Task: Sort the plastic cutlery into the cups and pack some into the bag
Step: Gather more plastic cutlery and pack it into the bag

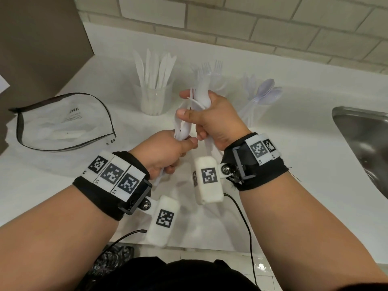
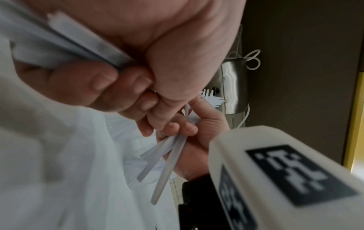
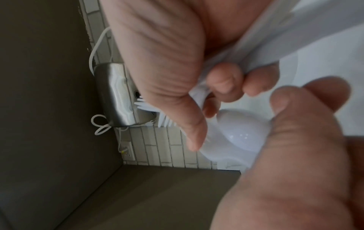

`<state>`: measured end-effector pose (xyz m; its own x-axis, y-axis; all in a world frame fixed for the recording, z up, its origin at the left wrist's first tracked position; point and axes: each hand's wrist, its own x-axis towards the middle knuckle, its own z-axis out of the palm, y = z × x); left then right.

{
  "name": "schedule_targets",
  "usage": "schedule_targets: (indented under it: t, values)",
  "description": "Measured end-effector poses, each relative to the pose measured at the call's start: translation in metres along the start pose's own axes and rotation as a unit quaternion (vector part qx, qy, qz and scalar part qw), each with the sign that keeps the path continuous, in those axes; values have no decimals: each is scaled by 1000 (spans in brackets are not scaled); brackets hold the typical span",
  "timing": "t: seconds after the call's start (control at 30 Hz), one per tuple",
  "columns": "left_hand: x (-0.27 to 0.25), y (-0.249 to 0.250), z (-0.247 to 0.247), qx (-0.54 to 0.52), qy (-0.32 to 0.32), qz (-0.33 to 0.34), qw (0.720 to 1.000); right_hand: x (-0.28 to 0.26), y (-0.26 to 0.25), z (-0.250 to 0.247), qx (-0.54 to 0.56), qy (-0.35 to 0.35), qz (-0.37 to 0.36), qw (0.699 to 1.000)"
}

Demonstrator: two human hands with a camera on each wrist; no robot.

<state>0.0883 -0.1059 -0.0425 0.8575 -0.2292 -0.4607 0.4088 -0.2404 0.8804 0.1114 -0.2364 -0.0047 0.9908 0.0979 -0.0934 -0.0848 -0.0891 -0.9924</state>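
Both hands are raised over the white counter (image 1: pixel 294 185), each gripping white plastic cutlery. My left hand (image 1: pixel 168 152) curls round a small bundle (image 1: pixel 181 131) whose handles stick out below the fist. My right hand (image 1: pixel 212 116), just above and touching the left, grips another bundle (image 1: pixel 199 95). The right wrist view shows fork tines (image 3: pixel 145 105) past my right thumb and a spoon bowl (image 3: pixel 236 135) against the left hand's fingers. Three clear cups stand behind: knives (image 1: pixel 154 97), forks (image 1: pixel 212 78), spoons (image 1: pixel 258 99). A clear black-edged bag (image 1: pixel 63 122) lies open at left with some cutlery inside.
A steel sink (image 1: pixel 361 139) is sunk into the counter at the right. A brown panel (image 1: pixel 42 38) stands at the left, beside the tiled wall behind. Camera cables hang off the counter's front edge.
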Motion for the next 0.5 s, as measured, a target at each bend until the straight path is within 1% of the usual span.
schedule_targets:
  t: [0.1,0.23,0.37,0.43,0.5]
  values:
    - [-1,-1,1,-1,-5,-7,1000,2,1,2,-13,14,-11,1000]
    - [0,0,3,-5,5,6,1000,8,3,2,-31,52,-25,998]
    - [2,3,-1,-4,9,27,1000,14,-7,-5,-46,93,-66,992]
    - [2,4,-1,-11,3,29,1000,17,-11,-8,-38,115,-86,989]
    - [2,4,1,-17,-10,35,999,19,-13,-10,-42,122,-98,987]
